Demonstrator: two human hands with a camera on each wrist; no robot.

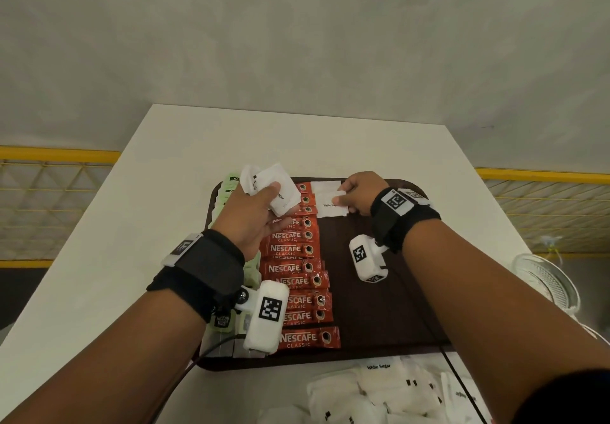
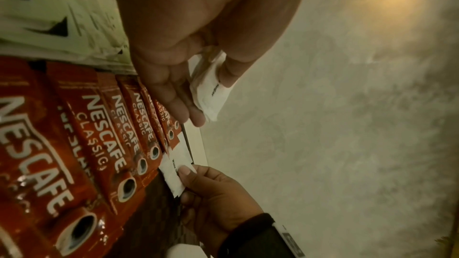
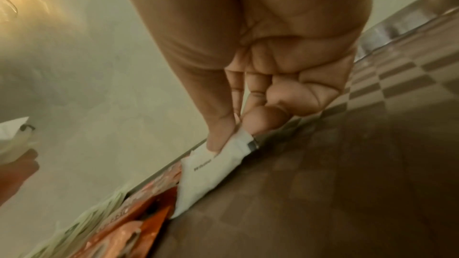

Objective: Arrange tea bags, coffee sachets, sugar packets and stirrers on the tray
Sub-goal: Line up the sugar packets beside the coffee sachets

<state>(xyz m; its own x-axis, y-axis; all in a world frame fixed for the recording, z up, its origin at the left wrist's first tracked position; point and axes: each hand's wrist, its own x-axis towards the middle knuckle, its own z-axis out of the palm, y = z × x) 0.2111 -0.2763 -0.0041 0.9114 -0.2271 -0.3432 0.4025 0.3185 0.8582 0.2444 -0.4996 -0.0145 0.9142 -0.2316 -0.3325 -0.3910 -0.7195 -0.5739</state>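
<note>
A flat white paper sugar packet [image 1: 331, 207], printed "White Sugar" in small black type, lies at the far end of the dark brown tray [image 1: 379, 308], just right of the coffee row. The right hand [image 1: 358, 197] pinches its right edge between thumb and fingers [image 2: 185, 172], the remaining fingers curled under. A second white packet [image 1: 325, 186] lies just beyond it, against the tray's far rim.

The left hand [image 1: 251, 215] hangs above the far left of the tray and grasps a loose bunch of sugar packets [image 1: 270, 190], thumb on top and fingers [image 2: 174, 93] curled beneath; the packets are crumpled and fan out at odd angles.

Glossy red Nescafe Classic coffee sachets [image 1: 297, 268], long and narrow, run in an overlapping column from the near rim to the far end, each showing a small printed cup. Left of them, pale green tea bags [image 1: 227, 186] form another column, mostly hidden under the left forearm.

The tray is a rounded rectangle with a faint woven check texture, resting on a smooth white table [image 1: 148, 242]. On the table, near the tray's near edge, sits a heap of spare sugar packets [image 1: 396, 394]. At the right edge stands a clear ribbed container [image 1: 548, 281]. Both wrists wear black straps carrying white camera blocks with square black-and-white markers.
</note>
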